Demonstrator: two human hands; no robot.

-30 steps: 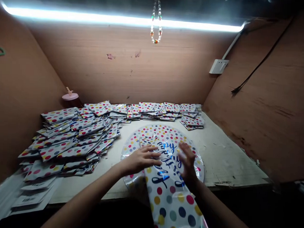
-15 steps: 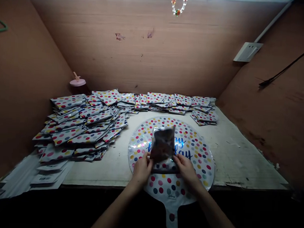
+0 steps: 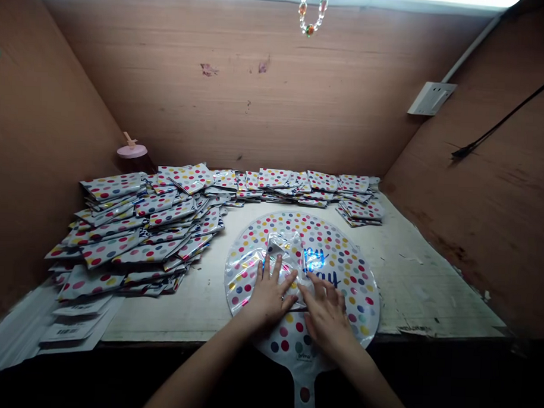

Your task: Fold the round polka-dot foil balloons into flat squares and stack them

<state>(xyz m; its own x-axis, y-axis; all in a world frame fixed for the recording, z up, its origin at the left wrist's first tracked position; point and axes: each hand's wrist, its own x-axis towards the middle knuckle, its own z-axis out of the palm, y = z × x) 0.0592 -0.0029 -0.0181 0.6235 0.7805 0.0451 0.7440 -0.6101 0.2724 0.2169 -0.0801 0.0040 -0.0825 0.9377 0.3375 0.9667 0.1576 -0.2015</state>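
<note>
A round polka-dot foil balloon [image 3: 350,260] with blue lettering lies flat, its tail hanging over the table's front edge. On its middle rests a clear, shiny plastic packet [image 3: 285,245]. My left hand [image 3: 269,294] is spread flat on the packet's lower left part, fingers apart. At the packet's lower right is my right hand [image 3: 328,310], its fingers bent and apart, the index fingertip touching the plastic. Neither hand grips anything.
Stacks of folded polka-dot packets [image 3: 159,218] fill the table's left side and run along the back wall. White printed cards [image 3: 78,325] lie at the front left. A pink-lidded container [image 3: 133,153] stands in the back left corner. A wall socket [image 3: 431,98] is on the right.
The packet, before raised between both hands and dark, now lies flat on the balloon. Both hands have let go of its edges and moved onto it. The view has shifted slightly.
</note>
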